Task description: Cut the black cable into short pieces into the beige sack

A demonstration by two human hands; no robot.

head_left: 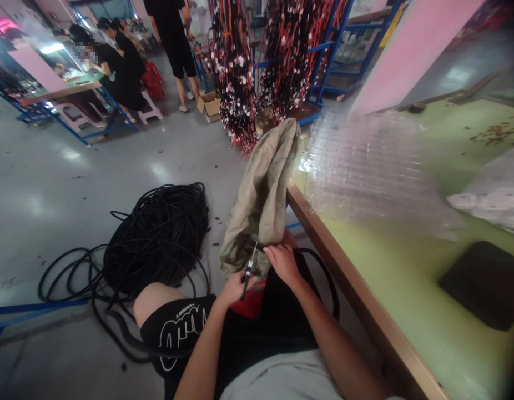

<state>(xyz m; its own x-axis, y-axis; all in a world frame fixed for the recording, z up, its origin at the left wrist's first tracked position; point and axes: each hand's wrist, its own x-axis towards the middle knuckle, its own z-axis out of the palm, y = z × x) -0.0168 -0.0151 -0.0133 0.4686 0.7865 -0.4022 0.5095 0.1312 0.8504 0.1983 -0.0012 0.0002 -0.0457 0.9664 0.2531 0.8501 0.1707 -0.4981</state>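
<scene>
My left hand is closed round the dark handles of a pair of scissors, whose metal blades point up and away from me. Pinched in the fingers of my right hand is a black tube; it loops behind that hand and down beside the table edge. The tube's front part lies close to the blades, but whether they touch it I cannot tell. Under both hands, between my knees, the mouth of a beige woven sack gapes, its upper part leaning against the table corner.
A big coil of black tubing lies on the floor at left, with loose loops around it. To my right, the green-topped table bears clear plastic packaging and a black pad. Wire bundles hang ahead; people work farther back.
</scene>
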